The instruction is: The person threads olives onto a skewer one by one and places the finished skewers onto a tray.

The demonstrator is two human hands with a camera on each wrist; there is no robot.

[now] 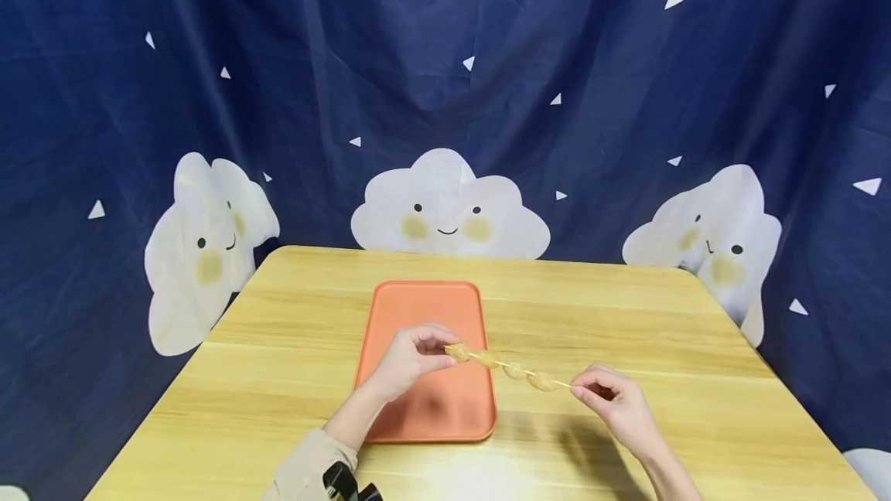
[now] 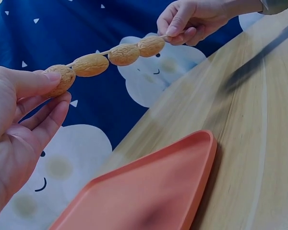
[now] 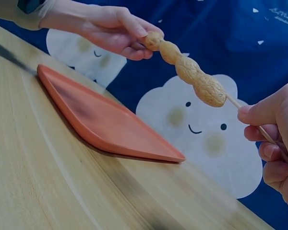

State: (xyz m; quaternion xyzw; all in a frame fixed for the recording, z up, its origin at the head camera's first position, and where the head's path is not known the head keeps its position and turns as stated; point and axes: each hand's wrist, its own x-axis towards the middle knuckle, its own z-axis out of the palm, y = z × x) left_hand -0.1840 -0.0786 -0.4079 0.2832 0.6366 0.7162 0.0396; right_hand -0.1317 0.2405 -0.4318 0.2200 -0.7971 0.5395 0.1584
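Observation:
A thin wooden skewer (image 1: 564, 384) carries several golden-brown, wrinkled oval food pieces (image 2: 90, 65) in a row. My left hand (image 1: 409, 363) pinches the end piece between thumb and fingers, above the orange tray (image 1: 426, 300). On the other side, my right hand (image 1: 619, 405) grips the bare end of the stick, with its tail running under the fingers in the right wrist view. The skewer is held in the air between both hands, sloping slightly down to the right in the head view.
The shallow, rounded tray lies on a light wood table (image 1: 592, 315), left of centre. Behind the table hangs a dark blue curtain (image 1: 418, 99) with white smiling clouds and small triangles. Shadows of the hands fall on the tray and tabletop.

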